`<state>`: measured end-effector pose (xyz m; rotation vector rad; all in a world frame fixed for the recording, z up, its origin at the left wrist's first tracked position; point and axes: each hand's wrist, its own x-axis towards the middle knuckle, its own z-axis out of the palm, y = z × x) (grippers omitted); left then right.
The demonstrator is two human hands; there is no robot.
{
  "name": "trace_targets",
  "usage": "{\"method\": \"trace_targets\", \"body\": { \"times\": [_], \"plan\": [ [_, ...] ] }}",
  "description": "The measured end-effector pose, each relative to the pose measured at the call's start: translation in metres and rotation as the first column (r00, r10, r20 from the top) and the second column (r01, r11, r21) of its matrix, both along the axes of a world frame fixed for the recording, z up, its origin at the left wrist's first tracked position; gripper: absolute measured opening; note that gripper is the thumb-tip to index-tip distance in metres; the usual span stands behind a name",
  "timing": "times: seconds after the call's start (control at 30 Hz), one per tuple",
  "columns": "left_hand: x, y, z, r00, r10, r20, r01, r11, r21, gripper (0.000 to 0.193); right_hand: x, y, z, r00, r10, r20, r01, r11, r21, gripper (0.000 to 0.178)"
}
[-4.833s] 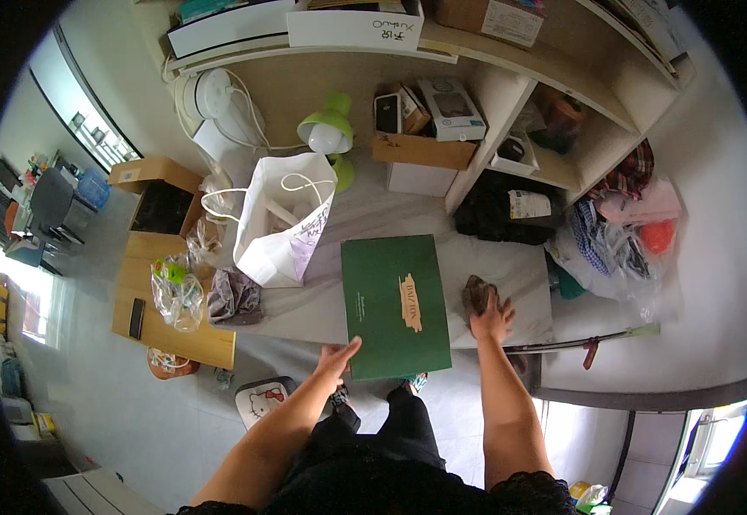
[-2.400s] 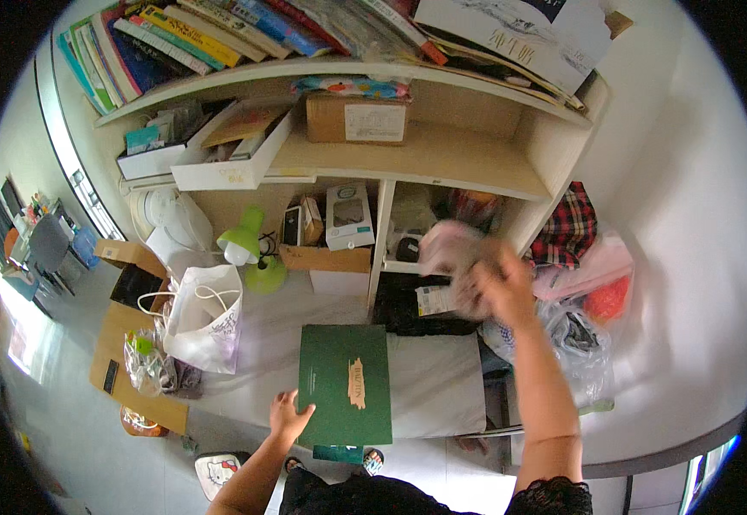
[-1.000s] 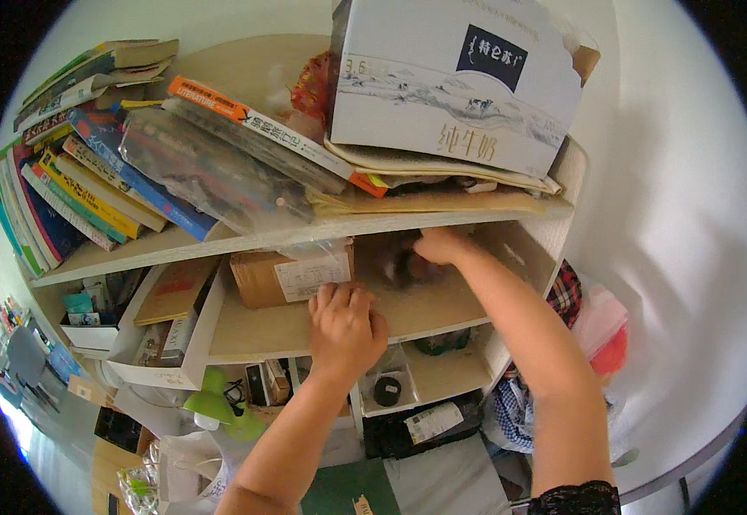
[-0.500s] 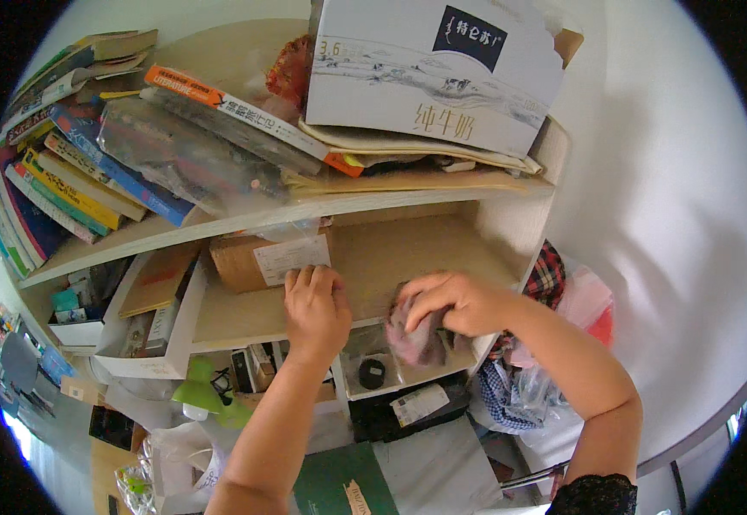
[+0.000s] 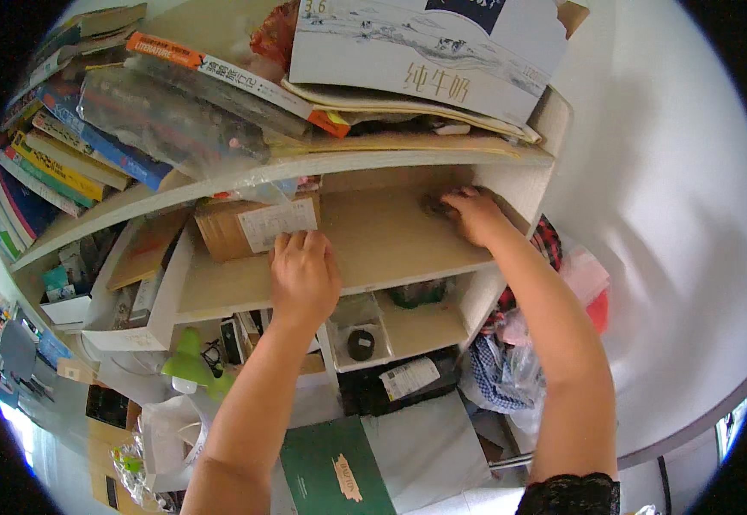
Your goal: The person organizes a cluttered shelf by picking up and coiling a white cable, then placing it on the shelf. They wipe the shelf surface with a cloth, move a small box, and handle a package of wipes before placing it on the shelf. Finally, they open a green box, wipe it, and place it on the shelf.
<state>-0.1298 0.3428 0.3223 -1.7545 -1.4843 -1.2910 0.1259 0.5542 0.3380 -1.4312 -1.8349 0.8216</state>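
Observation:
Inside the shelf's right end, my right hand [image 5: 476, 216] presses a bunched cloth [image 5: 435, 203] against the shelf board [image 5: 382, 245]. Only a dark bit of that cloth shows past the fingers. My left hand [image 5: 305, 273] is curled at the lower front corner of a cardboard box [image 5: 223, 230] with a white label. Its fingertips are turned away from view, so whether they hold anything is hidden.
Slanting books [image 5: 64, 163] and a large white carton [image 5: 425, 64] load the shelf above. A white tray [image 5: 137, 335] juts out at left. Below stand a small bin with a black roll [image 5: 361, 345] and a green box [image 5: 339, 472]. Bags [image 5: 511, 378] hang right.
My right hand has moved up and deeper into the shelf with the cloth, from in front of the lower bin. My left hand stays by the cardboard box. The view has shifted slightly.

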Motion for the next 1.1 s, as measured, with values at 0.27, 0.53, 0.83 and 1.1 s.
{"method": "trace_targets", "body": {
  "times": [0.27,0.53,0.83,1.1],
  "plan": [
    [-0.015,-0.006,-0.003,0.995,-0.041,0.092,0.044,0.999,-0.031,0.007,0.055,-0.173,0.058,0.841,0.300,0.449,-0.447,0.855,0.265,0.035],
    [-0.009,-0.112,-0.038,0.845,-0.489,0.218,0.410,0.853,0.323,0.019,-0.039,-0.142,0.002,0.903,-0.035,0.428,-0.255,0.759,0.599,0.032],
    [-0.020,-0.216,-0.139,0.730,-0.312,0.609,0.267,0.949,0.166,0.024,-0.181,-0.246,-0.020,0.849,0.314,0.425,-0.529,0.482,0.699,0.046],
    [-0.021,-0.230,-0.147,0.730,-0.305,0.612,0.290,0.949,0.126,0.026,-0.235,-0.285,-0.025,0.852,0.108,0.513,-0.518,0.322,0.793,0.031]
  ]
}}
